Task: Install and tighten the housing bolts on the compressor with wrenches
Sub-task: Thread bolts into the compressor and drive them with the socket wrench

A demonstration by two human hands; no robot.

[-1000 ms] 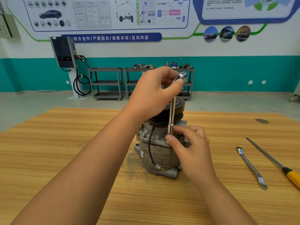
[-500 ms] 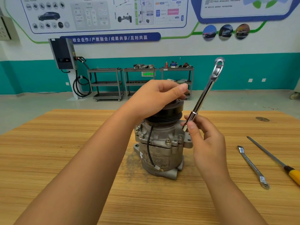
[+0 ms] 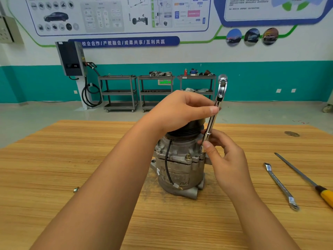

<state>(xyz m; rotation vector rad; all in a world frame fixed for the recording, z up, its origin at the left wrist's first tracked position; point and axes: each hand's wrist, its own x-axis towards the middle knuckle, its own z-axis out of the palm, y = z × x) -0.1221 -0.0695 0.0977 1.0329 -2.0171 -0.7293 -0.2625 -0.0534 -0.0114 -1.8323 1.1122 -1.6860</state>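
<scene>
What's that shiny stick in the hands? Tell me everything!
It is a wrench, long, thin, shiny silver metal, with an oval head on top. It stands almost upright, leaning slightly right. The right hand pinches its lower part, the left hand holds it higher up. Its bottom end meets the compressor.

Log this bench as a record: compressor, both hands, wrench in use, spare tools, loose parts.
compressor: upright on wooden table, flange bolts seated
wrench: nearly upright, ring end up, lower end at the flange
left hand: pinches the upper shaft
right hand: pinches the lower shaft
spare tools: second wrench and yellow-handled screwdriver, lying right of compressor
loose parts: one loose bolt on the table, left side
</scene>
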